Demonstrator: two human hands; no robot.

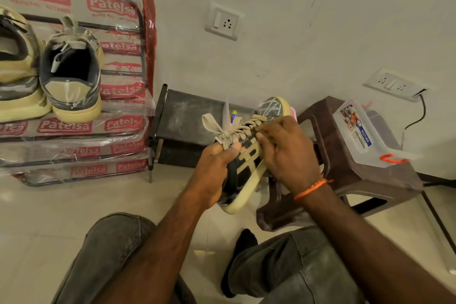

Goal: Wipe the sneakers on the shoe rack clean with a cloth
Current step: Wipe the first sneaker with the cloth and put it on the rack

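1. Sneaker [249,160] duty right now: we've got one dark shoe with cream stripes and a cream sole up off the floor, held between both hands over our knees.
2. Our left hand [214,168] is wrapped round the heel end from the side, thumb curled up by the knot of the laces [234,131], so that's a firm hold.
3. Our right hand [288,150] sits over the upper just beyond that, fingers curled down onto the lace area. Whether there's a cloth tucked under those fingers, we honestly can't tell, nothing of one shows.
4. Step-wise, we'd say we're mid-wipe (or fiddling with the laces) on this shoe, somewhere in the middle of the job.
5. Off beyond the left hand, the shoe rack [145,61] holds two more sneakers [71,69], heels toward us, so there's probably more to do.
6. Just past the right hand there's a brown stool [345,173] with a clear plastic box [362,131] on it.
7. Next move probably needs the left hand to turn the shoe so the sole edge and toe come under the right hand, keeping the grip snug so it doesn't slip.
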